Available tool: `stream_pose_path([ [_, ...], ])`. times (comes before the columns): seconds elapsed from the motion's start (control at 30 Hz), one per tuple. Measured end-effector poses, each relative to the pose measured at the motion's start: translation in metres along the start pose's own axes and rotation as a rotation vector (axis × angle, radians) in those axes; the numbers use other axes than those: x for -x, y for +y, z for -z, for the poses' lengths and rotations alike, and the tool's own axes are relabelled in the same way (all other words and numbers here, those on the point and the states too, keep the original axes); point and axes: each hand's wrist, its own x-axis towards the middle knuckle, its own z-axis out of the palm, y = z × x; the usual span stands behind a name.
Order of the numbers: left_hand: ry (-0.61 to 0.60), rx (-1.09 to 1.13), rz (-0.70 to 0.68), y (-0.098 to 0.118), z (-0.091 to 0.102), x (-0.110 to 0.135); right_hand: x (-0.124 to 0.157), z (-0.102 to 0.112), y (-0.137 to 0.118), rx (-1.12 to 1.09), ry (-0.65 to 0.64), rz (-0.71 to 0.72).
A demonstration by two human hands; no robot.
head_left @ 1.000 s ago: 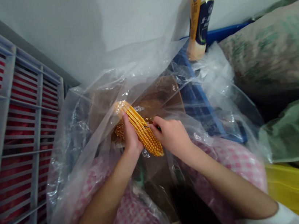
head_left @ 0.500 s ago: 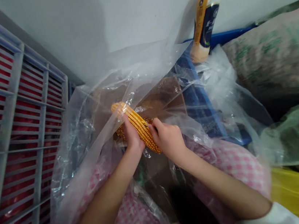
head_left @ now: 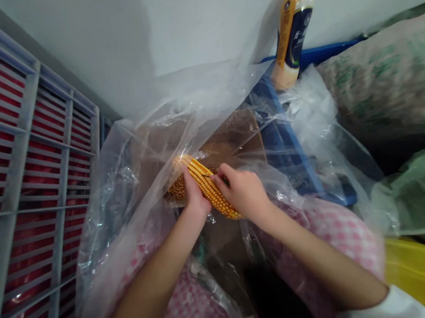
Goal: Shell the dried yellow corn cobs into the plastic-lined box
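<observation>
**Both hands grip a corn cob above loose kernels**

The corn cob [head_left: 208, 186] sits tilted between the hands, its upper end pointing away to the left and its lower end toward the right. The left hand [head_left: 196, 195] closes around the upper part, probably bracing it. The right hand [head_left: 243, 192] clenches the lower part, with its fingertips [head_left: 225, 170] pressed against the kernel rows, apparently to work on them. Whether the cob also rests on anything cannot be told.

Loose kernels [head_left: 177, 189] lie heaped just beside and beneath the cob, where anything falling from it would likely land. A clear plastic sheet [head_left: 121, 207] drapes around both forearms, seemingly to contain stray kernels, over brown cardboard [head_left: 238, 134]. Pink gingham cloth [head_left: 340, 233] covers the person's lap.

Beyond lie a blue crate [head_left: 284, 139], a tilted bottle [head_left: 293, 28] against the white wall [head_left: 84, 50], filled sacks [head_left: 387, 89], and a grey grille [head_left: 19, 153] on the left.
</observation>
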Motion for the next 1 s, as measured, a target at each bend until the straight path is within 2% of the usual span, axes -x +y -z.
stream_pose_path([
  [0.13,0.054,0.054,-0.01,0.004,-0.006,0.009,-0.007,0.027,0.017,-0.18,-0.017,0.016],
  [0.27,0.062,0.033,-0.054,0.004,-0.008,0.011,-0.007,0.036,0.02,-0.177,-0.066,0.023],
  [0.4,0.026,0.041,-0.055,0.003,-0.008,0.011,-0.005,0.027,0.014,-0.045,-0.07,0.033],
  [0.57,0.068,0.116,0.0,0.008,-0.008,0.012,0.0,0.005,0.004,0.139,-0.011,0.108],
  [0.87,0.096,0.186,-0.101,0.005,-0.007,0.011,0.001,-0.018,-0.006,0.078,0.047,0.091],
  [1.0,0.103,0.213,-0.059,0.005,-0.006,0.009,-0.003,-0.017,-0.004,-0.001,0.065,0.049],
])
